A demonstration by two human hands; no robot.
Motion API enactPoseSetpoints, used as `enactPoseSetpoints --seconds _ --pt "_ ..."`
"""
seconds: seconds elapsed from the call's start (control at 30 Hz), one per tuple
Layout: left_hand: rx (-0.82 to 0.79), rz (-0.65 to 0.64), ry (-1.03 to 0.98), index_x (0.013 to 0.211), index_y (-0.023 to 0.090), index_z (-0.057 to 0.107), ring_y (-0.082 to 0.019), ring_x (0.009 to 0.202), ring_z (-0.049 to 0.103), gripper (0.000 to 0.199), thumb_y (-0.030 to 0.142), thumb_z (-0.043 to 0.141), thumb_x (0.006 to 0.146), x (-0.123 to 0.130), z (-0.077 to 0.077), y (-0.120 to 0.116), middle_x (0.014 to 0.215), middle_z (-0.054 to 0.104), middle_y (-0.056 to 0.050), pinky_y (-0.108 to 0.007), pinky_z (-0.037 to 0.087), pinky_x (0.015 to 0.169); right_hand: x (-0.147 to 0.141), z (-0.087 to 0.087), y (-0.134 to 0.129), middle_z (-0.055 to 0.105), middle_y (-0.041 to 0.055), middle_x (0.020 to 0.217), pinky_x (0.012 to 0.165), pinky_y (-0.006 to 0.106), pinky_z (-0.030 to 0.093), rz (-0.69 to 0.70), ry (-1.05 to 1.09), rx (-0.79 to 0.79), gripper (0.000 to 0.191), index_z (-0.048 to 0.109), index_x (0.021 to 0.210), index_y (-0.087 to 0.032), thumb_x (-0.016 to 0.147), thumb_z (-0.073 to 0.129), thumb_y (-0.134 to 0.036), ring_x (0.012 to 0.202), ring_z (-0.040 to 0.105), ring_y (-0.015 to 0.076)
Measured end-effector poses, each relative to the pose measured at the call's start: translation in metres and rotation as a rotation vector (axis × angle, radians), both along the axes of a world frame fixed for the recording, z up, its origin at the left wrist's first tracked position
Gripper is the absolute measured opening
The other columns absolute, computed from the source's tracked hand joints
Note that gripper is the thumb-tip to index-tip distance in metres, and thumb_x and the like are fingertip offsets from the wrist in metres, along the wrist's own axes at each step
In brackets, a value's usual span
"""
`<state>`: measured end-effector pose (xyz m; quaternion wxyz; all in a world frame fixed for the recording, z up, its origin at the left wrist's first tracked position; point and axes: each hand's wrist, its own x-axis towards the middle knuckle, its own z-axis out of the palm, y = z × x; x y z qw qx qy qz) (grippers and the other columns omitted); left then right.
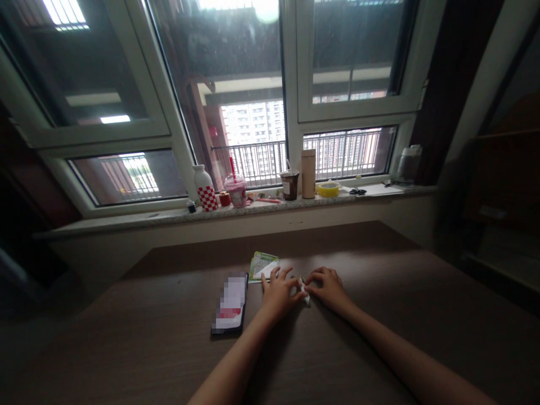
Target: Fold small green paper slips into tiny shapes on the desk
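Over the brown table, my left hand (279,293) and my right hand (331,288) meet at a small white folded-looking piece (306,301), perhaps paper. My left thumb and a finger pinch its left side; the other left fingers are spread. The fingertips of my right hand close on its right side. Much of the piece is hidden by the fingers, so its exact kind cannot be made out. Just beyond my left hand lie green-and-white printed cards or packets (262,263). A phone (230,304) with a blurred screen lies left of that hand.
The brown table (169,315) reaches toward a windowsill (169,220). Along the sill stand a red-checked white bottle (206,191), a pink drink cup (236,191), a dark drink cup (289,185), a tan cylinder (308,174), yellow tape (328,190) and black scissors (358,192).
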<state>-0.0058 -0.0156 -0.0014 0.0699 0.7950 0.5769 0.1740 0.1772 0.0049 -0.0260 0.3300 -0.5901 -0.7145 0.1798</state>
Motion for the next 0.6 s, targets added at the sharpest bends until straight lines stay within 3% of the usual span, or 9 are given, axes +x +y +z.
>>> enactPoseSetpoints --seconds 0.2,0.37,0.6 --pt "0.034 0.069 -0.095 0.089 0.032 0.071 -0.031 0.134 0.034 0.019 0.049 0.066 0.08 0.0075 -0.0021 -0.0007 0.139 0.053 0.001 -0.07 0.012 0.109 -0.0002 0.0016 -0.0017 0.065 0.006 0.105 0.097 0.036 0.038 0.001 0.004 0.001 0.009 0.077 0.079 -0.026 0.073 0.073 -0.033 0.108 0.052 0.0257" --pt "0.037 0.082 -0.069 0.102 0.042 0.071 -0.032 0.135 0.033 0.025 0.05 0.068 0.078 0.0082 0.0007 -0.0017 0.141 0.051 0.003 -0.069 0.01 0.111 0.0 0.001 -0.0007 0.065 0.0062 0.106 0.096 0.035 0.039 0.004 0.004 -0.006 0.011 0.077 0.08 -0.025 0.074 0.073 -0.034 0.108 0.053 0.0256" --pt "0.028 0.085 0.007 0.104 0.049 0.071 -0.034 0.135 0.032 0.027 0.057 0.062 0.08 0.0074 0.0045 -0.0029 0.147 0.045 0.005 -0.068 0.009 0.112 -0.0004 0.0024 -0.0024 0.066 0.0065 0.106 0.095 0.034 0.039 0.019 -0.036 0.012 0.013 0.076 0.082 -0.024 0.075 0.072 -0.035 0.108 0.053 0.0253"
